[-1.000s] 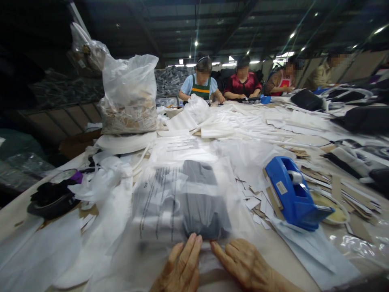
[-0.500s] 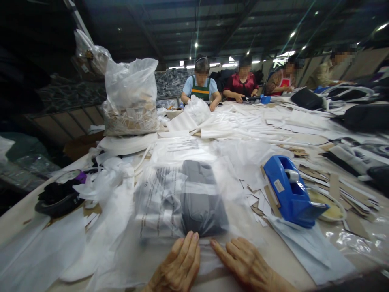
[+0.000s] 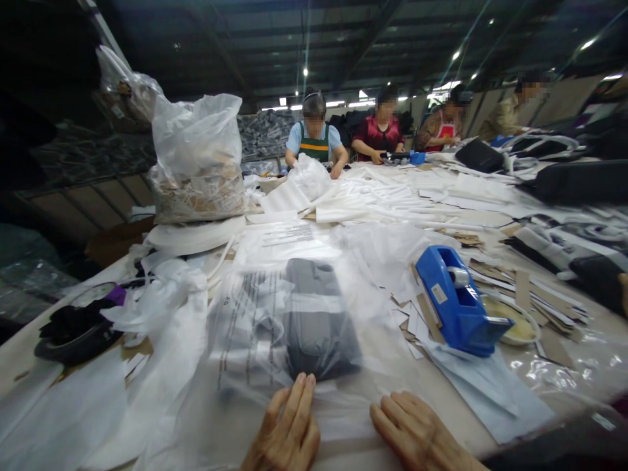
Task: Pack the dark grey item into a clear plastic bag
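Observation:
A clear plastic bag [image 3: 343, 412] printed with lines of dark text lies flat on the table in front of me. Inside it is a dark grey fabric item [image 3: 314, 320] with a pale band across it; its exact kind is hard to tell through the film. My left hand [image 3: 287, 425] lies on the bag's near part with fingers stretched out, the tips touching the lower edge of the grey item. To the right, my right hand [image 3: 417, 425] rests on the bag's near right part, fingers bent and close together against the film; the fingertips are partly hidden.
A blue tape dispenser [image 3: 454, 301] stands at right, beside a round dish [image 3: 513, 320] and cardboard strips [image 3: 523, 288]. White film [image 3: 167, 301] and a dark bowl [image 3: 78, 340] lie left. A large filled sack [image 3: 199, 163] stands behind. Several co-workers sit across the table.
My right hand has slid right, away from my left hand, and its forefinger has gone from stretched out to bent. My left hand stays at the grey item's lower edge. The view has shifted slightly.

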`<action>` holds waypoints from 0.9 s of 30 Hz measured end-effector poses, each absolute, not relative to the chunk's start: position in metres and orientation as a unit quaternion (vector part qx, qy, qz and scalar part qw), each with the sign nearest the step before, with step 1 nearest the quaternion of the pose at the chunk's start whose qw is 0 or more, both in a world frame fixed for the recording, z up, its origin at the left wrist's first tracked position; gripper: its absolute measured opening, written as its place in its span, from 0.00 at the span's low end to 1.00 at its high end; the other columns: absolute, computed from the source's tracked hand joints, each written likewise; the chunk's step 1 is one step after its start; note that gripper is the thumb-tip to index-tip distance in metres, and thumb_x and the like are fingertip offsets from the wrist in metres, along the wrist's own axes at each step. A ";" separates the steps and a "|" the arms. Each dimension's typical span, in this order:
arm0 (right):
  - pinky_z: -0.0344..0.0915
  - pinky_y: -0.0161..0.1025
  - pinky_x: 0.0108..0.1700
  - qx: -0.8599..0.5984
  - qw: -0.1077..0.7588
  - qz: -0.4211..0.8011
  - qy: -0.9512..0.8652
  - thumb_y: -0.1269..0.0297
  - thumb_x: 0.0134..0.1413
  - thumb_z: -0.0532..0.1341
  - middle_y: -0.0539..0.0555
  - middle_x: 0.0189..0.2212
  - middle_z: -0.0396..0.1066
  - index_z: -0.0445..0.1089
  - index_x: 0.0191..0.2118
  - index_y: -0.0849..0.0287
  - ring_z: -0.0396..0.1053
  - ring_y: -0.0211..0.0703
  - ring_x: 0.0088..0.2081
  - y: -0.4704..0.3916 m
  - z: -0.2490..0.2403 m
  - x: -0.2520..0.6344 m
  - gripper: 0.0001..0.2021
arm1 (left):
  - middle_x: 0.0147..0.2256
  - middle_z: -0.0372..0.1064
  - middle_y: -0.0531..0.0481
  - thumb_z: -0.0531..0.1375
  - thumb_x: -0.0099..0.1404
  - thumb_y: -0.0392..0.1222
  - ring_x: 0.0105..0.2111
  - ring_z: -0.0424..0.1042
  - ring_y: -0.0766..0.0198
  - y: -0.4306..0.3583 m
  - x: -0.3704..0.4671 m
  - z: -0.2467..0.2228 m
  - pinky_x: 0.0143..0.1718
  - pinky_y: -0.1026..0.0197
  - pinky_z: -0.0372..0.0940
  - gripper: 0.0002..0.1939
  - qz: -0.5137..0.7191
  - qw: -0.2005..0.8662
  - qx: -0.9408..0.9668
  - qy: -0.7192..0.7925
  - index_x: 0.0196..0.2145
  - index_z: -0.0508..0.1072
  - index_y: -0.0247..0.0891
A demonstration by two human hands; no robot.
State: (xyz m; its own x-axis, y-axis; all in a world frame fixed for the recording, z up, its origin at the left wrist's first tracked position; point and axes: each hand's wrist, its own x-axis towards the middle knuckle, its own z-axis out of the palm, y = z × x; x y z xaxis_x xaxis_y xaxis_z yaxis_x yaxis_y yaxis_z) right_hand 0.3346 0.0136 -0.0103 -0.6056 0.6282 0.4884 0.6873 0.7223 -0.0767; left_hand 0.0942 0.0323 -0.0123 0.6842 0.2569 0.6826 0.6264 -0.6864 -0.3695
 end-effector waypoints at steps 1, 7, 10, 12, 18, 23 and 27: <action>0.57 0.38 0.28 -0.373 0.259 -0.074 -0.888 0.77 0.60 0.42 0.52 0.24 0.67 0.65 0.35 0.61 0.61 0.39 0.24 0.014 -0.012 0.337 0.16 | 0.38 0.74 0.34 0.45 0.64 0.28 0.44 0.72 0.54 0.032 0.095 -0.013 0.56 0.50 0.52 0.16 -0.299 0.303 -0.866 -0.262 0.23 0.66 0.32; 0.59 0.44 0.42 -0.374 0.298 -0.131 -0.868 0.77 0.61 0.42 0.55 0.32 0.70 0.67 0.36 0.61 0.65 0.42 0.36 0.016 -0.012 0.373 0.17 | 0.42 0.73 0.36 0.47 0.65 0.29 0.45 0.72 0.56 0.027 0.095 -0.019 0.58 0.48 0.49 0.14 -0.272 0.316 -0.861 -0.292 0.24 0.65 0.34; 0.59 0.39 0.34 -0.357 0.280 -0.082 -0.887 0.75 0.63 0.42 0.53 0.27 0.67 0.65 0.33 0.61 0.61 0.39 0.28 0.014 -0.013 0.393 0.16 | 0.42 0.73 0.35 0.46 0.65 0.28 0.45 0.72 0.57 0.027 0.094 -0.019 0.59 0.48 0.46 0.15 -0.261 0.313 -0.866 -0.290 0.24 0.65 0.34; 0.57 0.38 0.32 -0.377 0.273 -0.077 -0.882 0.75 0.63 0.43 0.52 0.26 0.66 0.63 0.30 0.59 0.60 0.39 0.27 0.011 -0.015 0.401 0.16 | 0.41 0.73 0.36 0.45 0.65 0.28 0.44 0.73 0.58 0.028 0.093 -0.019 0.60 0.49 0.45 0.16 -0.260 0.311 -0.867 -0.288 0.24 0.65 0.34; 0.54 0.38 0.29 -0.510 0.250 -0.124 -0.814 0.83 0.51 0.44 0.51 0.21 0.63 0.62 0.23 0.56 0.58 0.41 0.24 -0.004 -0.003 0.405 0.18 | 0.37 0.75 0.38 0.43 0.66 0.28 0.56 0.61 0.58 0.035 0.101 -0.028 0.60 0.52 0.47 0.19 -0.352 0.318 -0.831 -0.291 0.21 0.63 0.35; 0.64 0.43 0.41 -0.552 0.294 -0.131 -0.769 0.71 0.57 0.50 0.58 0.38 0.70 0.66 0.44 0.59 0.68 0.48 0.40 0.000 0.012 0.393 0.12 | 0.37 0.75 0.40 0.44 0.65 0.28 0.58 0.58 0.60 0.037 0.102 -0.028 0.61 0.53 0.46 0.18 -0.355 0.326 -0.828 -0.287 0.20 0.63 0.36; 0.66 0.37 0.26 -0.662 0.329 0.080 -0.669 0.61 0.54 0.55 0.51 0.25 0.71 0.62 0.48 0.63 0.70 0.43 0.25 0.033 -0.001 0.378 0.16 | 0.35 0.76 0.44 0.47 0.63 0.26 0.58 0.57 0.62 0.042 0.105 -0.029 0.62 0.55 0.46 0.16 -0.366 0.357 -0.813 -0.279 0.20 0.62 0.37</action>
State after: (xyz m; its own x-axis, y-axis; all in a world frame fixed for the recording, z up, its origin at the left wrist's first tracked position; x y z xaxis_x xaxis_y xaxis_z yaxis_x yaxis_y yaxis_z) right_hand 0.3781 0.0326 -0.0010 0.0922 0.9381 0.3339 0.8328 0.1112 -0.5423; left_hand 0.1046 0.0421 -0.0294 0.5766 0.1934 0.7938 0.7152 -0.5891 -0.3760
